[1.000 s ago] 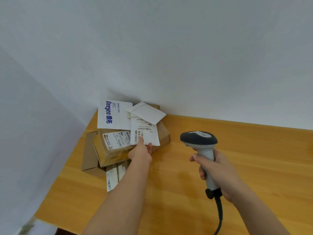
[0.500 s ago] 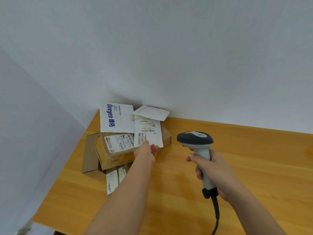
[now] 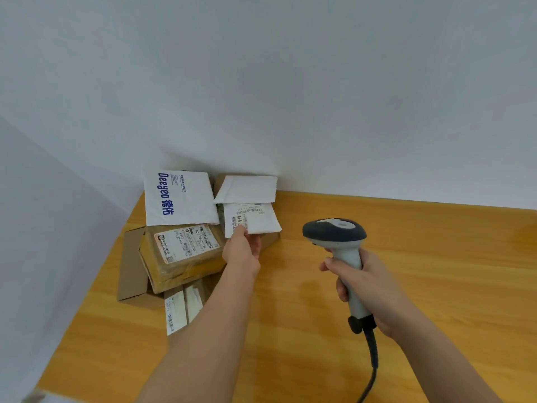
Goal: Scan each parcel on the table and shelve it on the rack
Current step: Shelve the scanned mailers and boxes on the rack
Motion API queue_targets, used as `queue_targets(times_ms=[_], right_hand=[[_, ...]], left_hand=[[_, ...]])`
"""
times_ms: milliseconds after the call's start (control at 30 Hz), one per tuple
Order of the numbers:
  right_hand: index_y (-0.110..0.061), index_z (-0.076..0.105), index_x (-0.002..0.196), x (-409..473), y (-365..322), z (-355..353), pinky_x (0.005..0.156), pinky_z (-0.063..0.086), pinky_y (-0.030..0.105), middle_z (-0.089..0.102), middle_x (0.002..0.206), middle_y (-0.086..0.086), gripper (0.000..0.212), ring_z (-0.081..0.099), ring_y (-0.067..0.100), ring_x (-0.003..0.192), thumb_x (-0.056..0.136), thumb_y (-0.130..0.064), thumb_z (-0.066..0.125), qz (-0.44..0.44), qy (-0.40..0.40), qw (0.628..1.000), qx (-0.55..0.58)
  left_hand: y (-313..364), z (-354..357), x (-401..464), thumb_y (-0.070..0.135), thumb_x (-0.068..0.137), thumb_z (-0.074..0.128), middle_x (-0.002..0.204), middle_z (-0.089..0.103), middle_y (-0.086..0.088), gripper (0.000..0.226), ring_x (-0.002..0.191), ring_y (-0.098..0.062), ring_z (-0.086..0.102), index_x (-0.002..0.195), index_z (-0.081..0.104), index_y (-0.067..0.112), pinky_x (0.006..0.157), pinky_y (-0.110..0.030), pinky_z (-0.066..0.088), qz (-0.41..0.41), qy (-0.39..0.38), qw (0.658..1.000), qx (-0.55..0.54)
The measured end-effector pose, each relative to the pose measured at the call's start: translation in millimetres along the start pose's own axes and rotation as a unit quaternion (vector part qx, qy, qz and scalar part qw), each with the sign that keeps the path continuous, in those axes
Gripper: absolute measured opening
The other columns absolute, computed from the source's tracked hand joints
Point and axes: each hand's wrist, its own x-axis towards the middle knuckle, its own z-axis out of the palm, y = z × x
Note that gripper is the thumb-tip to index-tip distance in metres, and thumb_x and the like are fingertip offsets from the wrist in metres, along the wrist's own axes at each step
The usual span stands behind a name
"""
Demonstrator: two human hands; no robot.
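Observation:
A pile of parcels sits in the table's far left corner. My left hand (image 3: 242, 251) pinches the lower edge of a white padded envelope (image 3: 255, 221) with a barcode label, lifted slightly off the pile. Another white envelope (image 3: 247, 189) lies over its top. A white Deeyeo mailer (image 3: 180, 199) leans behind a taped cardboard box (image 3: 180, 254) with a shipping label. My right hand (image 3: 366, 286) grips a grey and white barcode scanner (image 3: 337, 237), its head pointing toward the held envelope. The rack is out of view.
The wooden table (image 3: 406, 271) meets white walls at the back and left. An open flat carton (image 3: 130, 269) and small labelled boxes (image 3: 183, 308) lie under the pile. The scanner's cable (image 3: 370, 370) hangs toward the near edge.
My left hand has pulled the labelled envelope up and slightly right off the pile. The upper white envelope has shifted flatter. The scanner stays in nearly the same place.

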Motion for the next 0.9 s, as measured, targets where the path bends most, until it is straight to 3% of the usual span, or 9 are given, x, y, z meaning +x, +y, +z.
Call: queue_targets(times_ms=[100, 167, 267, 333, 400, 500, 633, 767, 900], right_hand=[[-0.015, 0.064, 0.106, 2, -3, 1, 0.060, 0.045, 0.029, 0.071, 0.088, 0.016, 0.013, 0.049, 0.012, 0.051, 0.095, -0.021, 0.062, -0.001, 0.007, 1.000, 0.011], [-0.016, 0.063, 0.106, 3, -7, 3, 0.060, 0.044, 0.031, 0.070, 0.094, 0.019, 0.012, 0.048, 0.013, 0.052, 0.095, -0.020, 0.063, -0.002, 0.011, 1.000, 0.025], [-0.015, 0.062, 0.107, 4, -12, 8, 0.058, 0.045, 0.029, 0.069, 0.096, 0.022, 0.014, 0.049, 0.012, 0.051, 0.094, -0.019, 0.064, -0.007, 0.022, 0.999, 0.046], [-0.015, 0.060, 0.108, 5, -13, 14, 0.058, 0.046, 0.029, 0.065, 0.086, 0.025, 0.017, 0.049, 0.012, 0.051, 0.093, -0.020, 0.066, -0.009, 0.041, 0.998, 0.057], [-0.016, 0.057, 0.110, 7, -14, 21, 0.057, 0.047, 0.027, 0.060, 0.080, 0.013, 0.022, 0.051, 0.012, 0.054, 0.091, -0.019, 0.068, -0.014, 0.074, 0.994, 0.077], [-0.018, 0.052, 0.119, 10, -13, 31, 0.059, 0.049, 0.028, 0.059, 0.089, 0.002, 0.036, 0.053, 0.013, 0.060, 0.088, -0.016, 0.072, -0.037, 0.120, 0.987, 0.099], [-0.023, 0.048, 0.123, 9, -3, 36, 0.067, 0.051, 0.033, 0.064, 0.099, 0.003, 0.049, 0.057, 0.017, 0.070, 0.083, -0.012, 0.076, -0.053, 0.143, 0.982, 0.108], [-0.025, 0.047, 0.129, 3, 3, 36, 0.073, 0.053, 0.037, 0.066, 0.113, 0.001, 0.059, 0.064, 0.021, 0.093, 0.082, -0.002, 0.076, -0.061, 0.155, 0.980, 0.112], [-0.025, 0.047, 0.128, -1, 6, 31, 0.087, 0.055, 0.051, 0.065, 0.116, 0.004, 0.064, 0.064, 0.029, 0.104, 0.078, 0.001, 0.078, -0.037, 0.163, 0.983, 0.077]], left_hand=[[3, 1, -9, 0.004, 0.095, 0.059, 0.109, 0.070, -0.015, 0.030, 0.100, -0.028, 0.070, 0.124, 0.052, 0.007, 0.080, -0.042, 0.060, -0.012, -0.068, 0.997, -0.032], [7, -1, -14, 0.001, 0.095, 0.057, 0.112, 0.069, -0.018, 0.033, 0.102, -0.031, 0.069, 0.128, 0.050, 0.005, 0.076, -0.044, 0.061, -0.020, -0.095, 0.995, -0.035], [14, -10, -24, -0.002, 0.096, 0.054, 0.110, 0.070, -0.019, 0.031, 0.097, -0.033, 0.071, 0.127, 0.050, 0.004, 0.064, -0.042, 0.061, -0.048, -0.141, 0.989, -0.024], [19, -17, -31, -0.005, 0.095, 0.052, 0.108, 0.070, -0.021, 0.031, 0.096, -0.033, 0.071, 0.125, 0.050, 0.003, 0.070, -0.045, 0.061, -0.068, -0.170, 0.983, 0.004], [21, -25, -36, -0.010, 0.093, 0.050, 0.114, 0.068, -0.022, 0.037, 0.106, -0.035, 0.068, 0.127, 0.049, 0.002, 0.083, -0.050, 0.058, -0.088, -0.196, 0.975, 0.049], [24, -34, -44, -0.016, 0.090, 0.046, 0.121, 0.065, -0.024, 0.046, 0.109, -0.038, 0.065, 0.132, 0.045, 0.000, 0.079, -0.051, 0.059, -0.114, -0.238, 0.960, 0.092], [29, -46, -57, -0.020, 0.088, 0.044, 0.119, 0.067, -0.022, 0.051, 0.101, -0.035, 0.070, 0.133, 0.050, 0.003, 0.072, -0.046, 0.061, -0.132, -0.320, 0.924, 0.163], [32, -56, -68, -0.014, 0.087, 0.057, 0.123, 0.066, -0.019, 0.048, 0.113, -0.038, 0.065, 0.131, 0.053, 0.004, 0.090, -0.050, 0.056, -0.131, -0.380, 0.873, 0.277], [35, -61, -72, 0.006, 0.088, 0.070, 0.121, 0.069, -0.011, 0.037, 0.116, -0.031, 0.064, 0.123, 0.062, 0.010, 0.101, -0.053, 0.049, -0.098, -0.374, 0.831, 0.400]])
